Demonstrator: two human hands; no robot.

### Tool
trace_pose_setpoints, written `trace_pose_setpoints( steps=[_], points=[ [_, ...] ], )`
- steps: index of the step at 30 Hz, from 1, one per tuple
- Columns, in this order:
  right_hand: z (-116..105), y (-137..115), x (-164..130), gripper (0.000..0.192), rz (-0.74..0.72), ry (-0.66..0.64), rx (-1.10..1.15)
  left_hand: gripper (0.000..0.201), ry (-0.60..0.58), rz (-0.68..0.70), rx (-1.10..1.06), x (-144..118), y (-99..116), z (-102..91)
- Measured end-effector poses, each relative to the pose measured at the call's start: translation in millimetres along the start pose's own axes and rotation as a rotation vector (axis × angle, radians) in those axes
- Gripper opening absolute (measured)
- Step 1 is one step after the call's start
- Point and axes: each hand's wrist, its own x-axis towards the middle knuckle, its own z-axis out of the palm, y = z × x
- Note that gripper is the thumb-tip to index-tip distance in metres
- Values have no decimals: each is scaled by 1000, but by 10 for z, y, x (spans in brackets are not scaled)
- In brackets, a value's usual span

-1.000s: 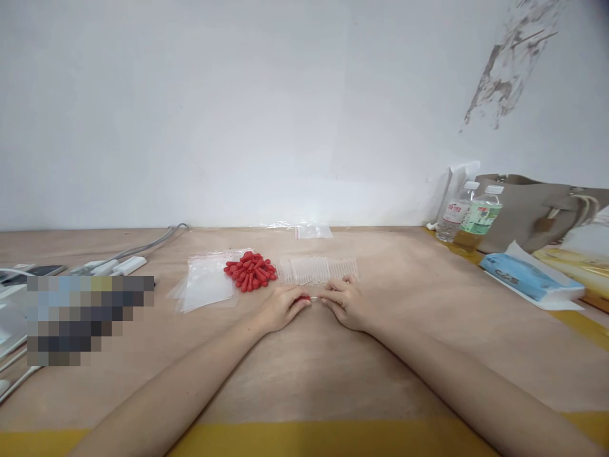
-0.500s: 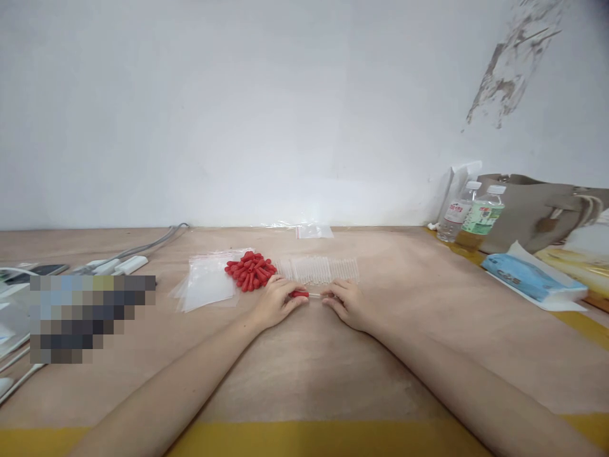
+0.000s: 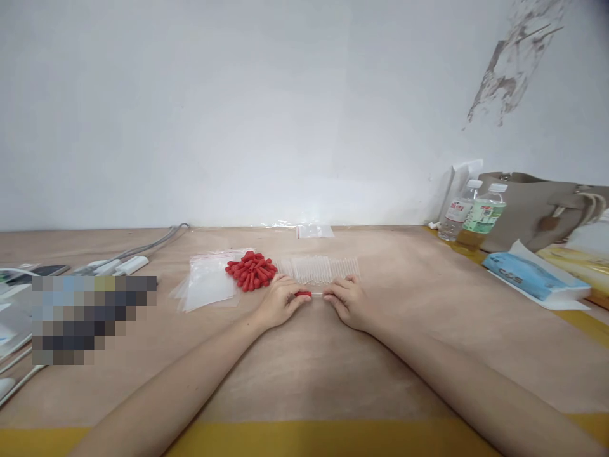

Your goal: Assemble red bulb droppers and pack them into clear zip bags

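Pinched in my left hand [image 3: 280, 303] is a red rubber dropper bulb [image 3: 304, 294], its end showing past the fingertips. My right hand [image 3: 349, 303] closes its fingers on a thin clear dropper tube [image 3: 317, 294], which lies in line with the bulb and meets its end. How deep the tube sits in the bulb cannot be made out. Behind my left hand is a heap of red dropper bulbs [image 3: 251, 271]. A row of clear tubes [image 3: 316, 268] lies side by side beyond both hands, partly hidden by the fingers.
Clear zip bags [image 3: 209, 285] lie left of the heap, another bag [image 3: 314, 231] by the wall. Cables and a white plug [image 3: 132, 265] are at far left. On the right stand two bottles [image 3: 484, 216], a grey handbag [image 3: 528, 203] and a blue tissue pack [image 3: 533, 276].
My left hand and the bulb have shifted slightly to the right, toward my right hand. Both grips look the same.
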Motion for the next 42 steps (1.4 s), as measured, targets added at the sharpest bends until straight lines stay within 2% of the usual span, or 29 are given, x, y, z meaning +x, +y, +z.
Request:
trace_pose_setpoints(
  steps=[12, 20, 24, 27, 30, 33, 35, 37, 42],
  points=[
    [-35, -30, 26, 26, -47, -159, -164, 20, -57, 76, -25, 8, 63, -41],
    [-36, 15, 43, 26, -65, -213, -112, 21, -86, 101, -3, 8, 59, -36],
    [-78, -22, 72, 29, -56, -219, -144, 22, -55, 61, 16, -1, 60, -30],
    [-122, -23, 78, 25, -32, -147, -172, 31, 26, -5, 87, -23, 57, -56],
    [-185, 95, 57, 25, 162, 23, -240, 48, 119, -74, 195, -61, 22, -117],
    [-275, 325, 22, 30, 539, 150, -341, 38, 146, -131, 297, -103, -41, -170],
    [-333, 483, -4, 36, 787, 123, -400, 31, 154, -161, 347, -123, -78, -181],
    [-363, 604, -24, 41, 950, 70, -429, 28, 155, -177, 377, -132, -99, -173],
    [-296, 689, -3, 33, 1105, 10, -400, 26, 151, -179, 400, -132, -97, -142]
  ],
)
